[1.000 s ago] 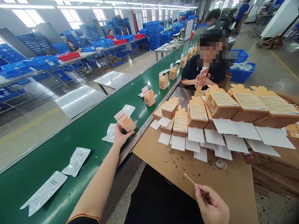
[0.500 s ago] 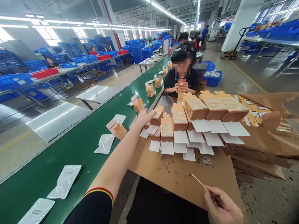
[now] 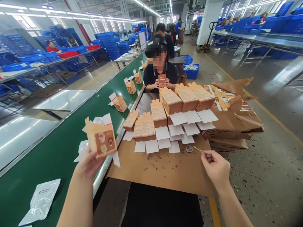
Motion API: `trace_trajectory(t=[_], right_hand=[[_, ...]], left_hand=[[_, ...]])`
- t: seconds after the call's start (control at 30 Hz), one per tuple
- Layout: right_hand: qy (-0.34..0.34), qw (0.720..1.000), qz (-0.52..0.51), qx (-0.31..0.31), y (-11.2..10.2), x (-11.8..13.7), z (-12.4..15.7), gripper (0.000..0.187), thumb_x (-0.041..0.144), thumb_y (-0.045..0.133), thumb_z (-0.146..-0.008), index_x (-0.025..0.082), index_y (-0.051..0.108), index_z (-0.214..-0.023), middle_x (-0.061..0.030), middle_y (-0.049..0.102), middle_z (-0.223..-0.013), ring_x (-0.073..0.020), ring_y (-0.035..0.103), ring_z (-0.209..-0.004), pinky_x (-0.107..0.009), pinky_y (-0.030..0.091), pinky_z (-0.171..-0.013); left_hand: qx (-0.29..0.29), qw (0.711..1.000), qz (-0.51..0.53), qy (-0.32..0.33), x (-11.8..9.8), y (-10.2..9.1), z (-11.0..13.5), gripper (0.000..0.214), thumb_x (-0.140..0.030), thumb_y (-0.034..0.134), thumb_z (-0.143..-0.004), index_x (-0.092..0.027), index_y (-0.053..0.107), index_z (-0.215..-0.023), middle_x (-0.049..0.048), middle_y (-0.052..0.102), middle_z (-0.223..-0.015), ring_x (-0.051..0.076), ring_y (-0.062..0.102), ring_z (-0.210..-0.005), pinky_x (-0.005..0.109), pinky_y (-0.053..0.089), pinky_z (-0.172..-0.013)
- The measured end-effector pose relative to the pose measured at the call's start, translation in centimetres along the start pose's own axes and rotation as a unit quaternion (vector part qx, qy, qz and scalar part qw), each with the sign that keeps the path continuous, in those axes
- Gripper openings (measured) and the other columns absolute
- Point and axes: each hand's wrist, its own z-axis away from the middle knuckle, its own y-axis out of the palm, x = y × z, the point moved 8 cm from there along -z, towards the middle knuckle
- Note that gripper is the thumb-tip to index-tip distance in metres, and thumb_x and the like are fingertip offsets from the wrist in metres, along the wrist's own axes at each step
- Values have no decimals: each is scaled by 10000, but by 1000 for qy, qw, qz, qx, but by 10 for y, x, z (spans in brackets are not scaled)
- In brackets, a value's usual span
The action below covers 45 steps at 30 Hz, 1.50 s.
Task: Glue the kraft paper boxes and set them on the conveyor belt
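My left hand (image 3: 88, 164) grips a small orange carton (image 3: 101, 141) from below, lifted above the edge of the green conveyor belt (image 3: 59, 148); its white flap hangs down. My right hand (image 3: 215, 167) pinches a thin wooden stick (image 3: 197, 148) whose tip reaches toward a small round metal tin (image 3: 189, 149) on the brown cardboard sheet (image 3: 163, 170). In front of me stand rows of the same orange cartons (image 3: 151, 121) with white flaps spread out.
Open cartons (image 3: 120, 103) and clear plastic pouches (image 3: 41, 201) lie along the belt. A person (image 3: 159, 72) across the table holds a carton. Brown paper stacks (image 3: 234, 119) lie on the right. Blue crates fill racks on the left and at the back.
My left hand left a carton on the belt, reached to the rows and now holds one lifted up. My right hand moved the stick up toward the tin.
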Motion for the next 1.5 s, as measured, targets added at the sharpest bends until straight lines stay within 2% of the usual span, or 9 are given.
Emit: trace_trajectory(t=[0.1,0.23,0.37,0.53,0.7,0.83,0.97,1.2,1.5], right_hand=[[-4,998,15,61,23,-1,-10,463,617,678,-1024,247,779,-765,-40,736,-645,-182,657,-540,-282,555,-581],[-22,992,37,120,46,2,-13,459,606,640,-1010,262,730,-719,-31,696,-612,-182,638,-530,-282,519,-561],[-30,991,52,120,43,-2,-12,501,649,653,-1012,257,742,-714,-28,680,-583,-181,625,-497,-292,516,-541],[-71,996,-50,34,26,33,30,285,457,780,-1054,228,857,-902,-49,793,-716,-187,703,-556,-291,595,-565],[-84,952,-208,209,96,106,112,249,228,699,-1090,247,791,-859,18,709,-666,-124,630,-517,-219,523,-519],[-112,938,-231,233,137,132,138,265,163,639,-1066,241,730,-830,40,637,-637,-109,571,-508,-207,485,-526],[-119,939,-223,234,150,128,137,263,157,632,-1068,237,727,-836,34,641,-650,-113,563,-521,-216,484,-544],[-109,949,-200,219,146,124,130,284,172,630,-1069,238,727,-810,30,631,-641,-122,562,-524,-228,498,-536],[-66,958,-220,170,89,101,122,223,164,710,-1061,236,772,-859,37,678,-662,-110,616,-514,-199,537,-521]], left_hand=[[8,982,96,-160,66,-7,65,971,-617,1074,-458,-283,809,-1330,156,872,-1306,501,782,-1312,629,709,-1056],[-7,966,147,-212,109,24,114,835,-536,1031,-651,-275,781,-1404,131,880,-1334,478,767,-1414,621,666,-1180],[48,974,75,-208,113,59,116,792,-483,1133,-605,-201,813,-1272,186,875,-1351,477,811,-1341,606,671,-1168],[17,981,32,-193,106,64,109,969,-564,1189,-447,-198,793,-1253,204,881,-1319,495,826,-1293,621,683,-1120],[8,981,39,-188,106,66,109,907,-550,1181,-522,-185,784,-1251,200,872,-1344,442,830,-1289,577,667,-1134],[-10,985,57,-162,106,68,105,890,-516,1186,-523,-182,770,-1235,184,874,-1308,412,834,-1258,572,646,-1151],[8,987,60,-149,111,72,102,896,-463,1183,-549,-197,756,-1291,171,871,-1324,414,826,-1293,563,638,-1166],[17,988,35,-148,116,68,107,951,-475,1173,-554,-222,719,-1352,162,867,-1350,425,819,-1333,584,654,-1172],[-2,995,-68,-73,127,72,134,1020,-515,1145,-494,-279,674,-1368,147,844,-1327,459,797,-1333,617,644,-1174]])
